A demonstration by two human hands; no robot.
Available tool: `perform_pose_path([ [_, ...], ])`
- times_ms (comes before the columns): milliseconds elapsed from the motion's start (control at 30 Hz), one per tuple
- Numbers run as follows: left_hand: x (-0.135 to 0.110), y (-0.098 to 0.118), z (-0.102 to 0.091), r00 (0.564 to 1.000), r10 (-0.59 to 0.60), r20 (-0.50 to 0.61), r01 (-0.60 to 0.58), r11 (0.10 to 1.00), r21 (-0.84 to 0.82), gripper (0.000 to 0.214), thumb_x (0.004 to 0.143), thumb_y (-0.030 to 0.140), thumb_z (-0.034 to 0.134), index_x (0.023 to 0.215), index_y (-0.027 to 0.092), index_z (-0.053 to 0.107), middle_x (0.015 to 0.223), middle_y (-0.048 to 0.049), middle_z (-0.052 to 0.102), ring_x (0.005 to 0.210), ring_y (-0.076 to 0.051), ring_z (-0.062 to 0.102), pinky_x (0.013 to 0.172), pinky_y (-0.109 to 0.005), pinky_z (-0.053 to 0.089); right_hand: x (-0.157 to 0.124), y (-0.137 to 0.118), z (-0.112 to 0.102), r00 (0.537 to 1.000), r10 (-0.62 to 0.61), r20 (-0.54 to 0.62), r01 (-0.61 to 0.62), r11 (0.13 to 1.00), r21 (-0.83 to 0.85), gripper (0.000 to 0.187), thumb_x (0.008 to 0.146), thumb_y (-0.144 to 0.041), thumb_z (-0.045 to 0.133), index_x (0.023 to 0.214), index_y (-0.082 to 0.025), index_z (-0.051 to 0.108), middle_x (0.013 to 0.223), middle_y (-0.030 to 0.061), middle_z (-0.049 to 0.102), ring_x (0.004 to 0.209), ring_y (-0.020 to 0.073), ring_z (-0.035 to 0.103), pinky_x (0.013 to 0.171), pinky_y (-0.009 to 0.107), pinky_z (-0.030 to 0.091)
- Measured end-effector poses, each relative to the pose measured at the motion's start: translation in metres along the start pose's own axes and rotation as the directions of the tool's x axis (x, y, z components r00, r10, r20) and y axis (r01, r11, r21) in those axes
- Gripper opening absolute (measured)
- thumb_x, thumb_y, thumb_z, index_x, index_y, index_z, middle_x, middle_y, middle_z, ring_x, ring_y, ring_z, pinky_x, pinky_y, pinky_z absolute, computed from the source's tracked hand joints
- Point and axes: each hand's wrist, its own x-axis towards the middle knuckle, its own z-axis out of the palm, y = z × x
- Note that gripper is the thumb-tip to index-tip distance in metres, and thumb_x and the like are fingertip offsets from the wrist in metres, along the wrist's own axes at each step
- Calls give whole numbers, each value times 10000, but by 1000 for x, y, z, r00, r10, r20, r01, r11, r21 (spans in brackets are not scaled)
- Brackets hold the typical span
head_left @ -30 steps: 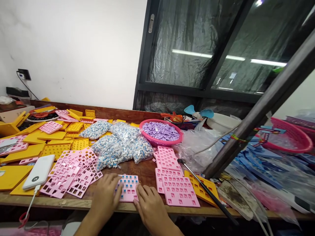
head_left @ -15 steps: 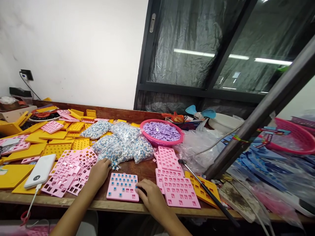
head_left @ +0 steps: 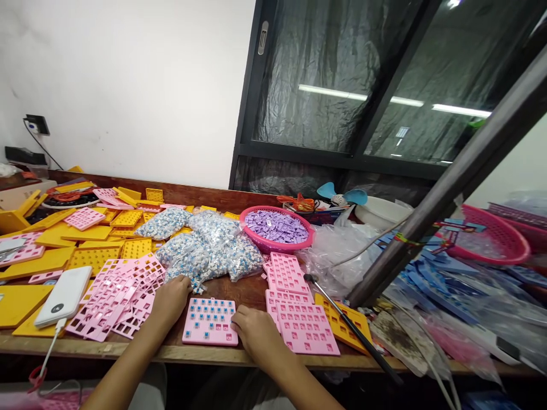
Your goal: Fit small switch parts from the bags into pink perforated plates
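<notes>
A pink grid plate (head_left: pixel 209 322) with small blue-and-white parts set in its holes lies flat near the bench's front edge. My right hand (head_left: pixel 255 332) rests curled against the plate's right edge, its fingertips touching it. My left hand (head_left: pixel 172 297) reaches past the plate's upper left corner to the foot of a heap of clear bags full of small blue-and-white parts (head_left: pixel 200 250). Its fingers are bent down and hidden from me.
Empty pink grid plates (head_left: pixel 117 299) are piled left of the plate, more pink plates (head_left: pixel 299 316) to its right. Yellow plates (head_left: pixel 92 250) cover the left. A white power bank (head_left: pixel 63 296), a pink basket of purple parts (head_left: pixel 277 228), a metal rod (head_left: pixel 354 330) and blue strips (head_left: pixel 440 273) lie around.
My left hand left the plate and moved up and left to the bags of parts. My right hand stayed at the plate's right edge. The view shifted slightly.
</notes>
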Motion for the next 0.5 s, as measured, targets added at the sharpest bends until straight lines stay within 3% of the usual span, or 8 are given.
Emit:
perform_pose_path([
  [133, -7, 0, 3, 1000, -10, -28, 9, 1000, -16, 240, 1025, 332, 424, 1053, 235, 641, 1114, -65, 688, 1046, -247, 653, 748, -310, 445, -11, -15, 12, 986, -165, -24, 151, 947, -284, 130, 948, -186, 617, 970, -151, 740, 966, 115, 727, 808, 248, 653, 695, 370, 454],
  [233, -5, -1, 6, 1000, -17, -22, 17, 999, -28, 236, 1009, 331, 457, 1122, 238, 642, 1130, -75, 691, 1035, -256, 661, 764, -324, 461, -24, -27, 22, 973, -218, -81, 174, 913, -368, 358, 956, -386, 621, 1079, -68, 732, 1109, 226, 694, 911, 322, 632, 748, 438, 472],
  [300, -1, -3, 7, 999, -29, -21, 28, 999, -41, 246, 1007, 313, 453, 1127, 237, 654, 1117, -81, 697, 1031, -258, 665, 775, -326, 465, -30, -30, 22, 969, -222, -109, 175, 926, -333, 402, 939, -408, 632, 1109, -54, 718, 1141, 244, 679, 937, 333, 620, 762, 449, 469],
  [367, 2, -5, 7, 999, -36, -25, 35, 997, -62, 249, 1007, 308, 452, 1094, 240, 674, 1095, -76, 701, 1013, -252, 672, 773, -319, 464, -29, -27, 16, 975, -190, -116, 159, 958, -239, 355, 936, -416, 633, 1075, -101, 717, 1069, 192, 695, 896, 303, 615, 759, 429, 459],
  [500, -2, -5, 5, 998, -35, -60, 27, 990, -135, 217, 992, 311, 486, 1018, 236, 688, 1056, -64, 704, 987, -239, 679, 767, -307, 467, -1, -16, -2, 990, -59, -131, 57, 998, -16, 269, 991, -415, 564, 976, -186, 707, 945, 93, 692, 876, 249, 616, 796, 372, 443],
])
